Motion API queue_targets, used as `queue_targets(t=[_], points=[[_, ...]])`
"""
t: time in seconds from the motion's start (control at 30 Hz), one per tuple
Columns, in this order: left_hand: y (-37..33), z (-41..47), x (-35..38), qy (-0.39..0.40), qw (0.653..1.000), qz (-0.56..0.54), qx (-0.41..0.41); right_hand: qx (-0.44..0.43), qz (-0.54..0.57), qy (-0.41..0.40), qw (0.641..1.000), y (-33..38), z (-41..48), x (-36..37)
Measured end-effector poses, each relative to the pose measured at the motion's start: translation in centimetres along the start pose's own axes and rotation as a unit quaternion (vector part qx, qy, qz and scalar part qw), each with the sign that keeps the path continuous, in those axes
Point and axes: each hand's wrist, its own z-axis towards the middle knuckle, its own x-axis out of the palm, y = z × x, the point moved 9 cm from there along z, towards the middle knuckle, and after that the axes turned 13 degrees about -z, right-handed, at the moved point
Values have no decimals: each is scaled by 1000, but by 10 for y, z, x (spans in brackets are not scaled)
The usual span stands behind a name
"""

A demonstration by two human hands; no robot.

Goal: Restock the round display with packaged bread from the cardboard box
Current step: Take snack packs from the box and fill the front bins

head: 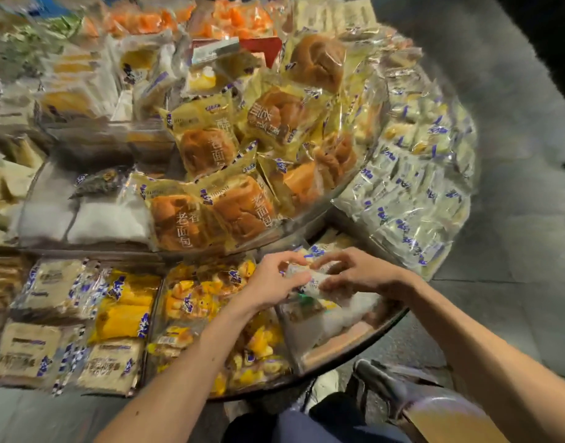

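A round tiered display (354, 343) fills the view, its lower ring split into clear-walled compartments. My left hand (271, 282) and my right hand (358, 273) both grip one small white bread packet (313, 278) with blue print, held just above a lower compartment near the front right rim. That compartment holds pale wrapped packets (332, 318). The upper tier carries brown buns in yellow wrappers (207, 151). The cardboard box is out of view.
Left of my hands lie yellow pastry packets (191, 298) and flat pale bread packs (54, 286). White-and-blue packets (412, 193) crowd the right side of the lower ring. A dark cart or chair part (383, 378) stands below the rim by my legs. Grey floor lies to the right.
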Motion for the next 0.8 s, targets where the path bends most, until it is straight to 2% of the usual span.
queue_targets(t=[0.13, 0.23, 0.3, 0.43, 0.53, 0.67, 0.8], points=[[4, 6, -22, -88, 995, -13, -37, 5, 113, -41, 993, 0, 10, -25], [9, 2, -24, -99, 991, -55, -69, -4, 171, -44, 984, -3, 18, -24], [7, 4, -24, -103, 992, -27, -67, -12, 180, -99, 979, 0, 21, -34], [-29, 26, -8, -89, 996, 21, -21, -20, 158, -222, 962, 8, 5, -81], [-72, 49, 21, -62, 997, 30, 20, -36, 87, -314, 945, 12, -11, -141], [-112, 78, 63, -30, 998, 27, 49, -37, 19, -366, 930, 7, -23, -205], [-137, 109, 98, -23, 991, 100, 91, -31, -23, -395, 918, -3, -22, -250]])
